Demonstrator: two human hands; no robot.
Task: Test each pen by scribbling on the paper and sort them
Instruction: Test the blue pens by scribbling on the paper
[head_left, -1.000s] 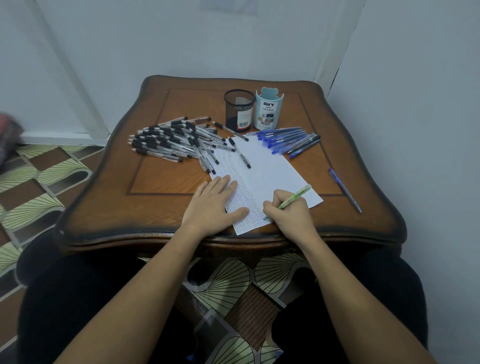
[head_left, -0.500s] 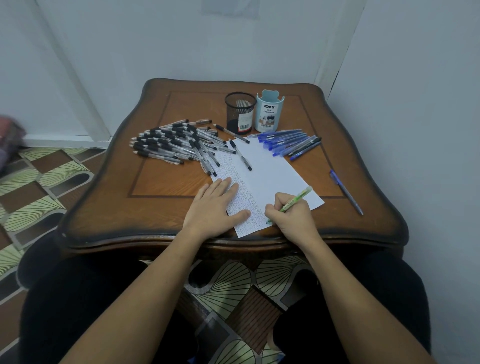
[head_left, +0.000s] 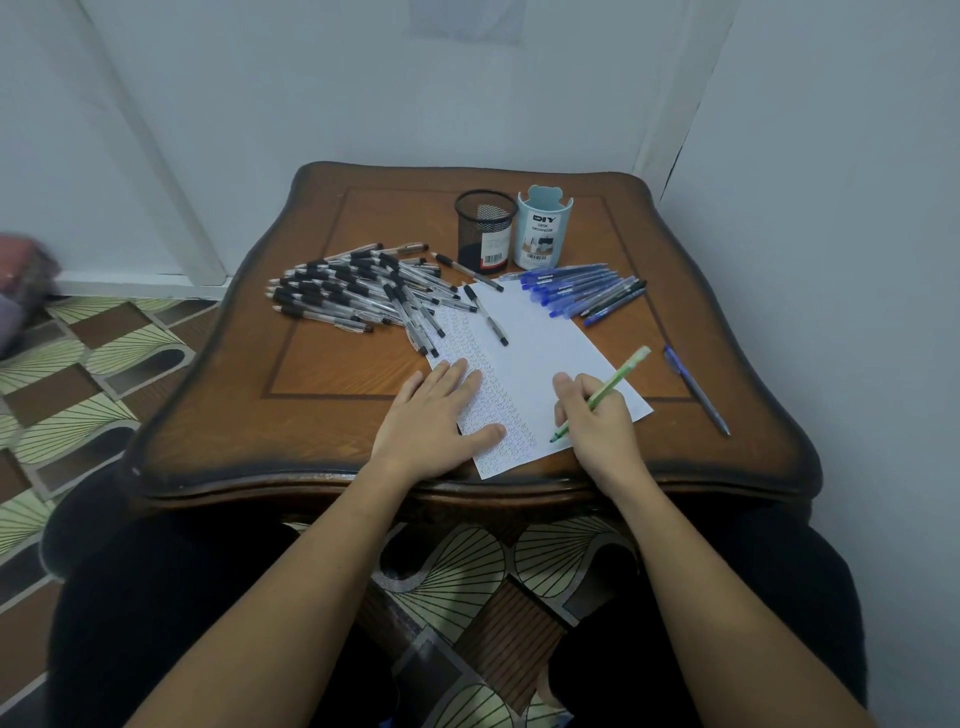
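**Q:** Where is the paper, and what is on it?

**A:** A white paper lies slanted on a brown wooden table. Rows of tiny scribbles fill the paper's left strip, and the right part is blank. One black pen lies across the paper's far end.

**Q:** What are the hands doing?

**A:** The left hand lies flat, palm down, on the paper's left edge, partly over the scribbles. Its fingers are straight and close together, with the thumb spread out to the right. The right hand rests on the paper's near right part. Its fingers are curled and pinch a green pen. The pen's tip points down at the paper close to its near edge. Its back end slants up and away to the right.

**Q:** And the other pens?

**A:** A heap of black pens lies just left of the paper's far end, with a few overlapping that corner. A row of blue pens lies just right of the paper's far end. A single blue pen lies alone, further right of the paper. Beyond the paper's far end stand a black mesh cup and a pale blue organizer cup, side by side.
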